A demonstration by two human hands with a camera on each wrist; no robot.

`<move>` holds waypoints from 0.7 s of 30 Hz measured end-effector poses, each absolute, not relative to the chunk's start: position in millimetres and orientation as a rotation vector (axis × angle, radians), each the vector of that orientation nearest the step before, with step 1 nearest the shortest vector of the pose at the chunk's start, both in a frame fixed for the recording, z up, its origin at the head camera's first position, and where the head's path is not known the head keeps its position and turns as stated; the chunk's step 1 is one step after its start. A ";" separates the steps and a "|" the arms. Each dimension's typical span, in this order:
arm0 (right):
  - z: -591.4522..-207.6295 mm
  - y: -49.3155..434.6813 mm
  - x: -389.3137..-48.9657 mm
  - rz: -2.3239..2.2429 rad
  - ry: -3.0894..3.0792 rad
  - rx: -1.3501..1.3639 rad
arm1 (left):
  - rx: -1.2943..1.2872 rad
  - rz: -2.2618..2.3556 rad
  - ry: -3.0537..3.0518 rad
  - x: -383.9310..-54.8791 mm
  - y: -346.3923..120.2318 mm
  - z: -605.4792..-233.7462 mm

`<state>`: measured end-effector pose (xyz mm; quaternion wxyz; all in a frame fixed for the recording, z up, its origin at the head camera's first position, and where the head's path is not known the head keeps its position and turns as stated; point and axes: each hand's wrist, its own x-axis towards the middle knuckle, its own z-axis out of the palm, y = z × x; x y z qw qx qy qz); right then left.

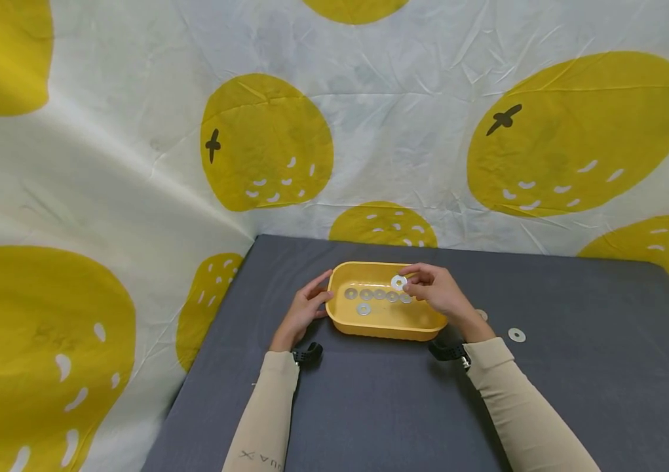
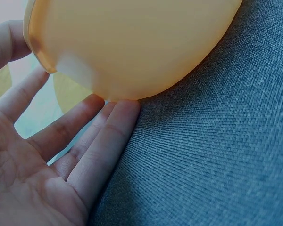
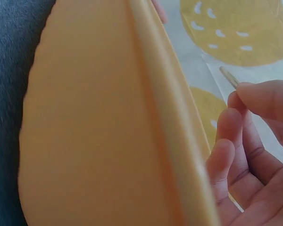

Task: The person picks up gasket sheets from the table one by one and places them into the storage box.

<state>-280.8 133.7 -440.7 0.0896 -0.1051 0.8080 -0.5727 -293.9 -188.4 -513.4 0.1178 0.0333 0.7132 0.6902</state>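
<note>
A yellow rectangular tray (image 1: 384, 331) stands on the dark grey cloth. Inside lie several flat metal washers (image 1: 366, 295), most of them in a row, with one washer (image 1: 363, 308) in front of that row. My left hand (image 1: 305, 311) holds the tray's left end, the thumb at the rim and the fingers (image 2: 122, 117) against the outer wall. Above the tray's right half, my right hand (image 1: 437, 292) pinches another washer (image 1: 399, 282) between thumb and fingertips. Seen edge-on in the right wrist view, that washer (image 3: 228, 76) is clear of the tray.
Right of the tray, one washer (image 1: 517, 335) lies on the cloth, and another washer (image 1: 481, 314) shows partly behind my right wrist. A white curtain with yellow fruit shapes (image 1: 399, 144) hangs behind and to the left. Both wrists wear black straps (image 1: 308, 354).
</note>
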 end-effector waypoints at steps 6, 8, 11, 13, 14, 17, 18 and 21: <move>-450.4 120.0 -285.6 -1.671 2.395 -0.328 | 0.087 2.012 2.089 -294.1 -188.6 -515.2; -453.8 115.1 -286.9 -1.668 2.395 -0.331 | 0.078 2.012 2.088 -294.2 -188.4 -515.8; -459.5 108.1 -289.0 -1.653 2.401 -0.328 | 0.080 2.018 2.086 -293.9 -187.7 -515.6; -463.2 103.6 -290.3 -1.634 2.399 -0.319 | 0.084 2.023 2.084 -293.9 -187.6 -515.7; -464.8 101.4 -290.9 -1.618 2.403 -0.313 | 0.085 2.025 2.083 -294.0 -187.6 -515.7; -469.1 95.7 -292.1 -1.556 2.419 -0.290 | 0.085 2.024 2.082 -294.3 -187.6 -516.0; -470.1 94.3 -292.3 -1.537 2.420 -0.277 | 0.084 2.023 2.082 -294.0 -187.6 -515.7; -471.4 91.0 -292.1 -1.452 2.457 -0.241 | 0.081 2.019 2.085 -293.2 -187.5 -515.4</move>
